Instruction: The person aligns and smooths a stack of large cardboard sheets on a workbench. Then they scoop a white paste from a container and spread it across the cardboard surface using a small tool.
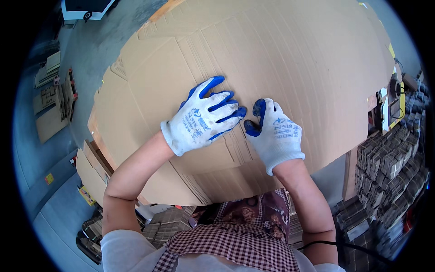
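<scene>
A large sheet of brown cardboard (pixel 294 72) spreads out in front of me, creased and lined with fold marks. My left hand (pixel 204 115), in a white glove with blue coated fingers, rests on it palm down with the fingers spread. Just right of it, my right hand (pixel 274 131) in a matching glove is over the same sheet. Its thumb and forefinger are apart, with no object visible between them; the other fingers bend inward and are partly hidden. Near the hands the cardboard shows a set of slots and creases (pixel 238 147).
Bundled stacks of flat cardboard (pixel 387 156) stand at the right. More bundles (pixel 167 224) lie below the near edge. Cardboard pieces (pixel 56 109) lean at the left. A dark cable (pixel 349 245) runs by my right arm. A white and dark machine (pixel 87 11) is at the far left.
</scene>
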Motion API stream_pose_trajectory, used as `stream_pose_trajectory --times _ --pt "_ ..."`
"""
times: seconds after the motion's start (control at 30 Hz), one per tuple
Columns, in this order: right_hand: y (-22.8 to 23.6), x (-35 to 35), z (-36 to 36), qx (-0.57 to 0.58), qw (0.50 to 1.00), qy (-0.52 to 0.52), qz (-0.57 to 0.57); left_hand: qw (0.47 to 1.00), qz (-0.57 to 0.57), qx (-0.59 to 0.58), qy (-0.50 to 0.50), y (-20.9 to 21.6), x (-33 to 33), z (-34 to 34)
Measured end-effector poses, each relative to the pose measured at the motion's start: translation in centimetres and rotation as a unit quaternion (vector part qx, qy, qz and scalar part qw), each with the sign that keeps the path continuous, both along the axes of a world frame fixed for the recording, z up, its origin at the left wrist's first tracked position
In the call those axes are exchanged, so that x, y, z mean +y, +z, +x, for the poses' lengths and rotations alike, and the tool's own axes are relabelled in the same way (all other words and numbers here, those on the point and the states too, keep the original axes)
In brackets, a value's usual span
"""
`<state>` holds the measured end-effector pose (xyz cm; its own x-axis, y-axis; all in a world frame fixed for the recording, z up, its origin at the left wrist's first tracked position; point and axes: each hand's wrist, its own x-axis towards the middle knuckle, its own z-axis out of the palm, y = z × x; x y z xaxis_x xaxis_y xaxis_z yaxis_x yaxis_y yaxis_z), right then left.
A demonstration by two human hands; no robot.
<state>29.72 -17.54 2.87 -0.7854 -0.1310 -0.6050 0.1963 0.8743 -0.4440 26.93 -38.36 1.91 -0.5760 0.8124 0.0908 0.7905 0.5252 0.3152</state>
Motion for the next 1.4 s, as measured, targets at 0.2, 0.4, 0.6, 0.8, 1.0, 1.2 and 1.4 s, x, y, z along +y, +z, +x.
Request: stream_pose_trajectory --times 0.2,0.4,0.6,0.8,1.0,1.2,1.4 --pt "-0.1 0.3 -0.1 -0.008 1.0 -0.024 -0.018 0.999 0.013 0.031 0.007 -0.5 -0.7 0.9" --pt "-0.1 0.0 0.0 0.002 1.0 -0.018 -0.016 1.0 0.022 0.019 -0.001 -0.6 -1.7 0.8" --pt "0.3 -0.5 1.0 0.038 0.998 -0.042 -0.032 0.999 0.033 -0.003 0.004 -1.1 -3.5 -0.2" --pt "0.0 -2.3 2.7 0.026 0.998 -0.056 -0.023 0.999 0.045 -0.015 -0.002 -1.4 -3.8 -0.4" --pt "-0.2 -2.0 1.7 -0.024 0.997 -0.065 -0.044 0.998 0.066 -0.009 -0.007 -1.6 -4.0 -0.6" --pt "0.4 -2.4 0.5 -0.047 0.999 -0.017 0.001 0.997 0.082 -0.006 -0.004 -2.2 -4.3 -0.3" --pt "1.1 -3.5 -0.2 -0.037 0.997 0.038 0.06 0.995 0.09 -0.015 -0.031 -1.4 -3.8 -0.3"
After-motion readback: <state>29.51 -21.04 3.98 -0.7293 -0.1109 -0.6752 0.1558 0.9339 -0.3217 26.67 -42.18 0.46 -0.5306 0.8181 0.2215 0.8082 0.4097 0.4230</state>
